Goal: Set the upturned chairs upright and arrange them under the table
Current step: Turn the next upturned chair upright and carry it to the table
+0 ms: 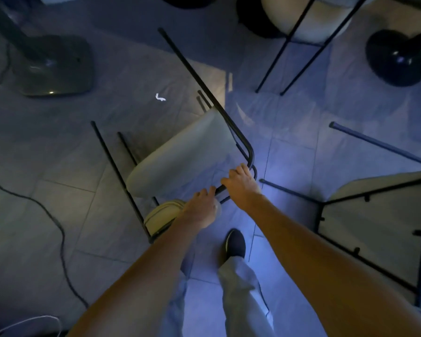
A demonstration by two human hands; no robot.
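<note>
The centre chair (180, 152) is tipped over in the middle of the frame, neither upright nor fully inverted. It has a pale grey padded panel on a thin black tube frame; a long tube runs to the upper centre and thinner legs point to the upper left. A smaller cream pad (161, 215) sits below it. The right chair (374, 215) lies upturned at the right edge, its flat underside showing, with black legs reaching toward the centre. A third chair (301, 23) stands on its legs at the upper right
</note>
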